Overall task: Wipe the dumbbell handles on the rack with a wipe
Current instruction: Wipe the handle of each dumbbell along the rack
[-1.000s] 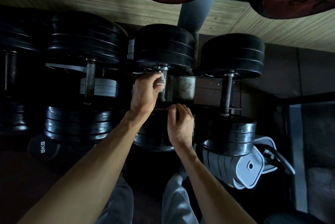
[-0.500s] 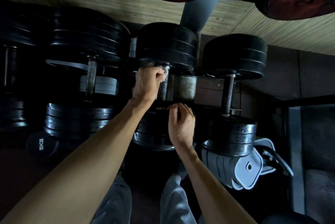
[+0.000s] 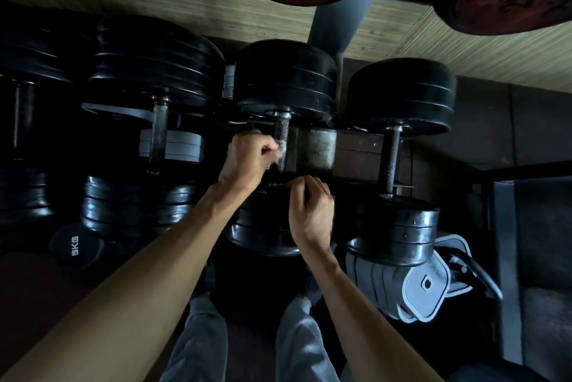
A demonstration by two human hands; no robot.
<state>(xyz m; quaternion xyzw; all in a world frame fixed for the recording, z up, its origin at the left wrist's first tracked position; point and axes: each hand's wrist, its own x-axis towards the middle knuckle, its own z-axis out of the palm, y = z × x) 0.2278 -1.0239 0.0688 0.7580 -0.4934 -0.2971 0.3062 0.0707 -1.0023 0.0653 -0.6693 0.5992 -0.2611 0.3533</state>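
Left hand (image 3: 247, 162), pinching the wipe (image 3: 281, 146), has slid nearer down the middle handle (image 3: 281, 140); upper knurling now exposed. Right hand (image 3: 311, 214) grips the near weight (image 3: 263, 236). Wiping proceeds.

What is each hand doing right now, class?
Left hand: pinches the wipe against the middle dumbbell handle.
Right hand: fingers curled on the dumbbell's near end.

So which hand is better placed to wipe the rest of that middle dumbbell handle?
The left hand: it already pinches the wipe against the knurled middle handle. The right hand holds no wipe; it rests curled on the near weight, apparently steadying it.
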